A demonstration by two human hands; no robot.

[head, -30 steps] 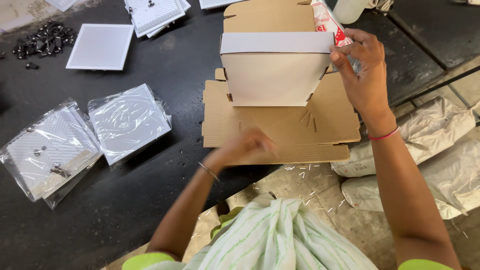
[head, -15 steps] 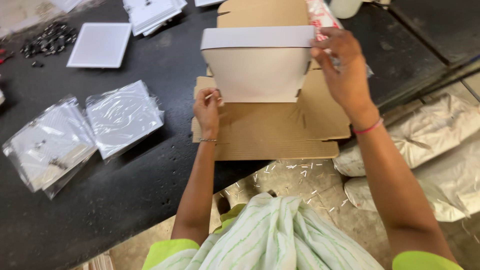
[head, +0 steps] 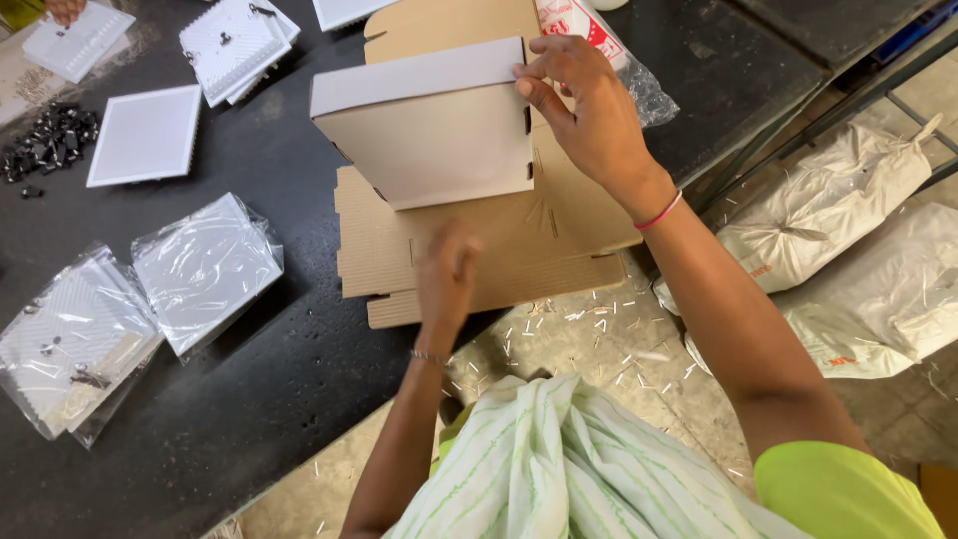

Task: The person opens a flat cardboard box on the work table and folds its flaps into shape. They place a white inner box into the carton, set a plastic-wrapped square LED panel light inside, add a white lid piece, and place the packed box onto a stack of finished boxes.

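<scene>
Your right hand (head: 589, 115) pinches the top right corner of the white box (head: 431, 130), which stands tilted over the flat cardboard sheet (head: 479, 250) on the black table (head: 249, 349). The box is plain, pale and folded shut. Your left hand (head: 446, 274), blurred, has dropped off the box onto the cardboard; I cannot tell its grip.

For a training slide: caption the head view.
Right hand holds a folded white cardboard box upright over flat brown corrugated sheets; blurred left hand hovers below.
</scene>
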